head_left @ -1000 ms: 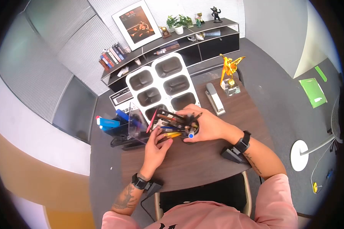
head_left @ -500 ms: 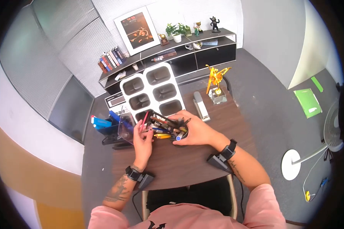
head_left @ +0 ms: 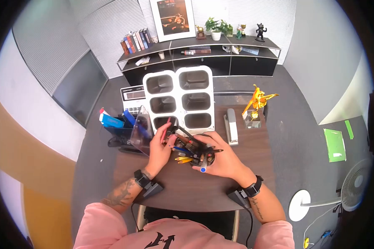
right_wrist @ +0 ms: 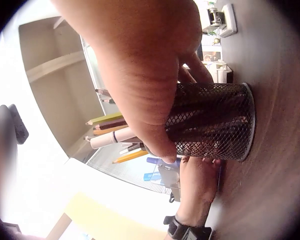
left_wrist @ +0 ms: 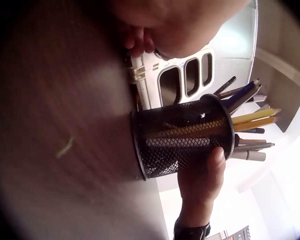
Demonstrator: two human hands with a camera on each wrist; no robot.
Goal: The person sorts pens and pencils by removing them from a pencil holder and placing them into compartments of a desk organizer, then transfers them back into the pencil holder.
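Left hand [head_left: 158, 149] has lifted a red pen [head_left: 165, 131] out of the cup [left_wrist: 182, 135] since earlier, grip pinching it above the white tray [head_left: 180, 99], right hand [head_left: 220, 159] wrapped round the mesh cup, on the bench [head_left: 187, 191] before the tray

Stapler [head_left: 231, 129], gold trophy [head_left: 257, 101], white six-compartment tray [head_left: 179, 99], calculator [head_left: 132, 94] on desk.

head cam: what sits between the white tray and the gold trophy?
A grey stapler lies on the desk between the white tray and the gold trophy, shown in the head view.
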